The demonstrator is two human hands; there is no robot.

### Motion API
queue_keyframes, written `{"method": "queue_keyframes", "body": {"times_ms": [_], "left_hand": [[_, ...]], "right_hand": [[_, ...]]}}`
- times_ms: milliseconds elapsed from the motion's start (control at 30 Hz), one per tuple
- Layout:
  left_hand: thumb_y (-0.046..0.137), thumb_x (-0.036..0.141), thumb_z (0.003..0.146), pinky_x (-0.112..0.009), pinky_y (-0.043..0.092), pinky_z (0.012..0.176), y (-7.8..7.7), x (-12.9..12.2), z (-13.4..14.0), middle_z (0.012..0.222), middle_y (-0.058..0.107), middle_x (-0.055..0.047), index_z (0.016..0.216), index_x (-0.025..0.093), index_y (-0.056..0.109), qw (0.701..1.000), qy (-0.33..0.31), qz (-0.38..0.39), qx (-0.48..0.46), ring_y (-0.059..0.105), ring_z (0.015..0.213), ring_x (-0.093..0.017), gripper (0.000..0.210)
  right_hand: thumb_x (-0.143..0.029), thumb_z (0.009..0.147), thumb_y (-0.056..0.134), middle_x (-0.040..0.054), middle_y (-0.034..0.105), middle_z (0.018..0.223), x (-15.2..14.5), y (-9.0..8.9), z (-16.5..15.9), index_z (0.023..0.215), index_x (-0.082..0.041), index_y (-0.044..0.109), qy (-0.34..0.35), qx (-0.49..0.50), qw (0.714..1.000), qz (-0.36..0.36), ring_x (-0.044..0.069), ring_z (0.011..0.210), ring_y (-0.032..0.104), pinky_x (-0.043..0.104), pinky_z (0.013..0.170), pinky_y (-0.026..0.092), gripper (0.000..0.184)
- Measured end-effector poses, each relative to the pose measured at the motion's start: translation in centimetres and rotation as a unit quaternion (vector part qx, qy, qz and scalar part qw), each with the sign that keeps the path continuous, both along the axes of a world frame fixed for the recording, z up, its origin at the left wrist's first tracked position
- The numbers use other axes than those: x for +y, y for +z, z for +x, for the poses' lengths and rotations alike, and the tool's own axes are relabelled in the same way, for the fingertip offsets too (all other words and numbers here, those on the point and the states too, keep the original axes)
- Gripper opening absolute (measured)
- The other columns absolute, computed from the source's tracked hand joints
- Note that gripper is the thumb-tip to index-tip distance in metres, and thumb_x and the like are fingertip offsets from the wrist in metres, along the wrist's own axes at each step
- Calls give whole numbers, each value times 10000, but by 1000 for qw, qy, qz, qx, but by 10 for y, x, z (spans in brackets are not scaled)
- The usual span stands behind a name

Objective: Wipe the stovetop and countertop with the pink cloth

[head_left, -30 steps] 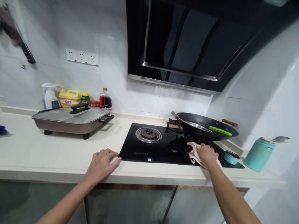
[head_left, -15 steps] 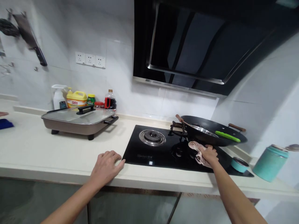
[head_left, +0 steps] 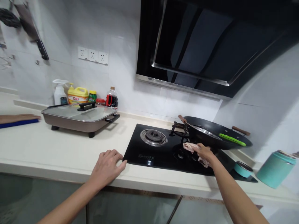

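Close beside a wok (head_left: 213, 126) containing metalware (head_left: 207, 132), gripping a pink cloth (head_left: 190, 147) in the right hand (head_left: 205, 153), over the gas hob (head_left: 161, 158) beneath a range hood (head_left: 187, 46). Resting the left hand (head_left: 108, 163), half-spread, on the bench (head_left: 70, 149).

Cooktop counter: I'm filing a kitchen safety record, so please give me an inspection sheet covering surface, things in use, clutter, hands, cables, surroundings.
Surface: pale countertop with a black cooktop set in it.
Things in use: pink cloth, bunched, near the cooktop knobs.
Clutter: wok at the cooktop's right side, holding a green item; small teal cup; teal canister; lidded pan at left.
Hands: left hand rests by the cooktop's front left corner; right hand grips the cloth.
Cables: nothing seen.
Surroundings: range hood above; wall sockets; hanging cleaver; another person's hand at far left, over something blue.
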State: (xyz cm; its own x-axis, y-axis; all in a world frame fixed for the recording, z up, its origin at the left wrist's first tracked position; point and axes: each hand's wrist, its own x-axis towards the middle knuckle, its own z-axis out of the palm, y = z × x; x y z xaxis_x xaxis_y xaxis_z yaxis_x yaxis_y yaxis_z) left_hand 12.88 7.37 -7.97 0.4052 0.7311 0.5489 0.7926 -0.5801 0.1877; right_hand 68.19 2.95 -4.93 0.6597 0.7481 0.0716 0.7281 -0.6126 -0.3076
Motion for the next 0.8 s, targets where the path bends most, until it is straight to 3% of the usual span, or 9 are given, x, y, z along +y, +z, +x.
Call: {"method": "queue_keyframes", "body": {"times_ms": [333, 567, 700, 800], "left_hand": [[570, 391, 942, -415, 420, 882, 2, -1, 3, 951, 719, -57, 838, 231, 718, 1000, 3, -18, -11, 622, 961, -254, 242], [562, 383, 949, -422, 429, 907, 4, -3, 3, 999, 730, -64, 852, 229, 721, 999, 15, -33, -7, 630, 1014, -271, 242], [555, 360, 959, -425, 423, 921, 1, -4, 2, 992, 725, -63, 837, 228, 710, 1000, 19, -20, -15, 631, 1010, -267, 238], [561, 356, 960, -422, 416, 925, -2, -3, 2, 988, 723, -61, 829, 231, 705, 999, 20, -10, -24, 628, 1004, -263, 231]], "right_hand": [[-641, 871, 656, 127, 562, 1267, 50, 13, -49, 1270, -253, 632, 125, 11, 991, -42, 279, 1098, 651, 399, 956, 517, 557], [-628, 751, 810, 59, 557, 1225, 88, 21, -133, 1173, -284, 657, 248, 13, 967, -49, 216, 1053, 629, 320, 864, 523, 566], [-717, 697, 814, 84, 550, 1209, 82, 22, -167, 1160, -241, 646, 256, -23, 966, -38, 277, 1098, 615, 393, 948, 477, 685], [-769, 762, 721, 96, 535, 1219, 63, 18, -187, 1196, -248, 633, 271, -52, 961, -10, 308, 1145, 585, 417, 988, 435, 683]]}}
